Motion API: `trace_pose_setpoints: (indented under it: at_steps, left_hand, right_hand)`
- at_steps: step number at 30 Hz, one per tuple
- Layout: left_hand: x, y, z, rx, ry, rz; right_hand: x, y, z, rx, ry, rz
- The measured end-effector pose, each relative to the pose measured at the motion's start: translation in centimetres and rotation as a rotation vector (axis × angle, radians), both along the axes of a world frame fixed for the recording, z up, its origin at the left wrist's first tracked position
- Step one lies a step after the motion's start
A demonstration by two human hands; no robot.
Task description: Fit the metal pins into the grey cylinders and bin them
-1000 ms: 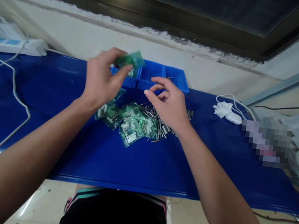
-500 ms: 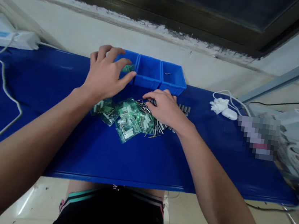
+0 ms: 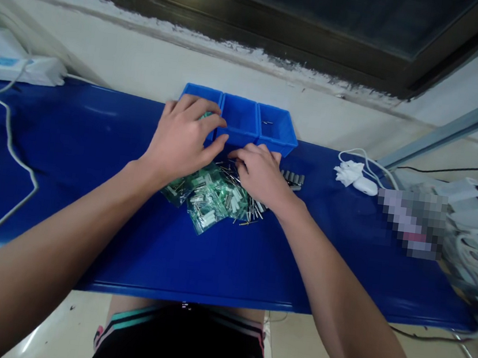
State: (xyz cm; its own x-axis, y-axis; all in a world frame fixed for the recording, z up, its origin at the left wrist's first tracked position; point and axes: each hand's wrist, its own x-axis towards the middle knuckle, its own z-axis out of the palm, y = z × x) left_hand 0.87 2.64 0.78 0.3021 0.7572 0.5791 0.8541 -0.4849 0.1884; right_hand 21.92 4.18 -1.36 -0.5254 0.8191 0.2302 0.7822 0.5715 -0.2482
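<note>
My left hand (image 3: 187,138) hovers above the green plastic packets (image 3: 208,198), in front of the left blue bin (image 3: 201,91). Its fingers are spread and curved, with nothing visible between them. Over the pile of small metal pins (image 3: 255,207) lies my right hand (image 3: 263,173), fingers bent down among the pieces. Whether it pinches a pin is hidden. Short grey metal cylinders (image 3: 293,179) lie just right of that hand. The see-through packets hold white and metal pieces and overlap the pins on their left side.
Three blue bins stand joined along the wall; a few small pins lie in the right bin (image 3: 277,134). A crumpled tissue (image 3: 348,172) and a white case (image 3: 365,186) sit to the right. White cables (image 3: 19,160) and a power strip (image 3: 21,68) are at the left.
My left hand has moved right and slightly down, from the left bin's front toward the pile. My right hand stays over the pins. The view has shifted slightly.
</note>
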Motion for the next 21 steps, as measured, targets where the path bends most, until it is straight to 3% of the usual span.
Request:
trace_pose_setpoints:
  at_steps: [7, 15, 21]
  left_hand:
    - [0.2, -0.1, -0.1, -0.034, 0.059, -0.044]
    - [0.2, 0.1, -0.3, -0.089, 0.119, -0.226]
    - [0.0, 0.4, -0.6, -0.119, 0.110, -0.264]
  right_hand:
    - [0.7, 0.3, 0.8, 0.001, 0.112, 0.092]
    - [0.5, -0.2, 2.1, -0.079, 0.486, 0.104]
    - [0.7, -0.1, 2.5, -0.207, 0.799, 0.080]
